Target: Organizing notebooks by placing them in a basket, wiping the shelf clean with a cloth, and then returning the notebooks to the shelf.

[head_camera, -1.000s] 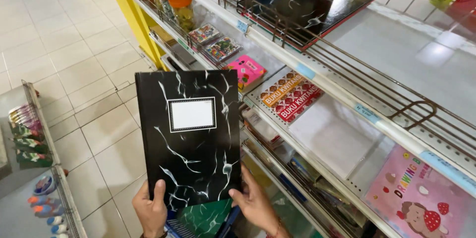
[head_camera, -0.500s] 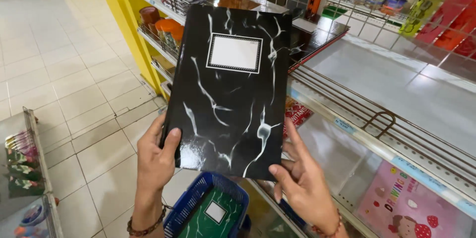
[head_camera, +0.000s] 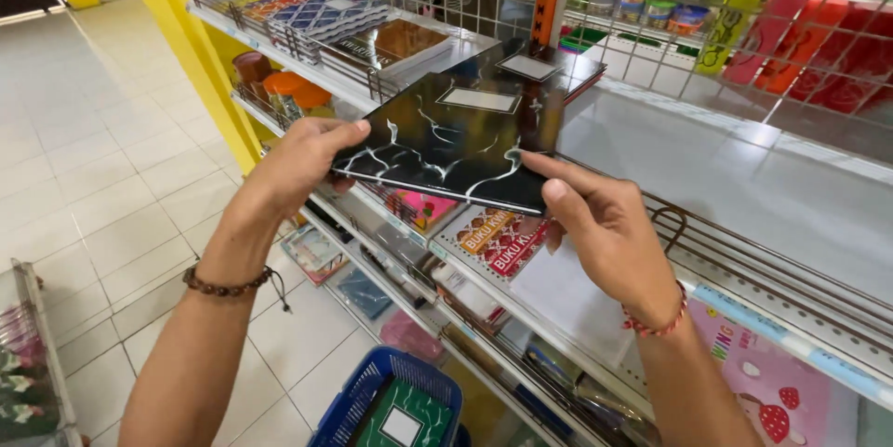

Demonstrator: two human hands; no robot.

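The notebook (head_camera: 456, 145) hides the left hand's (head_camera: 298, 163) fingers under its near-left corner, and the right hand's (head_camera: 605, 233) fingers under its near-right edge; only the thumbs show. It also covers part of the stack (head_camera: 544, 70) at the shelf's (head_camera: 744, 186) back edge. The basket (head_camera: 391, 405) is cut off by the bottom edge of the picture. The jars (head_camera: 651, 10) behind the wire grid are too small to tell apart.

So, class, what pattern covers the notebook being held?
Black with white marble-like veins on the notebook, seen in the head view.
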